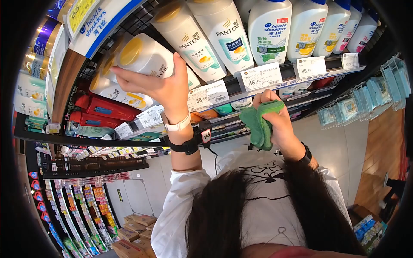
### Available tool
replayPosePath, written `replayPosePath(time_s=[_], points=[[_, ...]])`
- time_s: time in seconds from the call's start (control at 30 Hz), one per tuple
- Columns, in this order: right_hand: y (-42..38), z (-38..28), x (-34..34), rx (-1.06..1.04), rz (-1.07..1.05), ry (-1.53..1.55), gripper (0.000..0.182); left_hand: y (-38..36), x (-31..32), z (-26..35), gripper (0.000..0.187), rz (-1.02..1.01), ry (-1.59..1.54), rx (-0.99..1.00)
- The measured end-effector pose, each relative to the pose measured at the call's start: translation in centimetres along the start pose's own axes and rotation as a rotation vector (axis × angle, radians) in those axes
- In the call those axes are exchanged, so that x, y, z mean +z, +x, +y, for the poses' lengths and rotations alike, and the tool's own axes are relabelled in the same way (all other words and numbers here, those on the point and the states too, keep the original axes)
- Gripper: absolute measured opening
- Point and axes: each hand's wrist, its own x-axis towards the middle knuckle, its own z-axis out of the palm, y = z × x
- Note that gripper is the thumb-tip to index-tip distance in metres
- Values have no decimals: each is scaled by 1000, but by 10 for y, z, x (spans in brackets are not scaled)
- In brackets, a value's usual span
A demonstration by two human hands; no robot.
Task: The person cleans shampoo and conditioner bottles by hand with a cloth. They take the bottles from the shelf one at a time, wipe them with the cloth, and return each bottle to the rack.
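My left hand (155, 89) is wrapped round a white Pantene shampoo bottle (148, 56) with a gold cap, which leans at the shelf's left part. The fingers and thumb lie on either side of it. More Pantene bottles (221, 36) stand upright just to its right, and others (116, 91) show beneath and behind the hand. A folded green cloth (258, 124) is bunched in my right hand (277, 120), held in front of the shelf edge and apart from the bottles.
Head & Shoulders bottles (270, 38) fill the shelf to the right. Price tags (260, 76) line its front edge. Red bottles (107, 107) lie lower left. Wire racks (365, 99) with packets jut out at right. Cardboard boxes (133, 245) sit on the floor at lower left.
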Motion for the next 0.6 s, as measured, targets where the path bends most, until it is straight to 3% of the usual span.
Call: replayPosePath(time_s=[0.17,0.37,0.5,0.6], points=[[2,5,-1,-7,-120,-73,29,1,6,3,106,45,-18,-71],[0,5,-2,31,-122,-49,31,0,3,6,97,52,212,14],[-3,6,1,61,-149,70,29,0,4,4,91,50,256,53],[-3,9,-4,104,-196,-11,27,-3,5,3,87,66,266,60]])
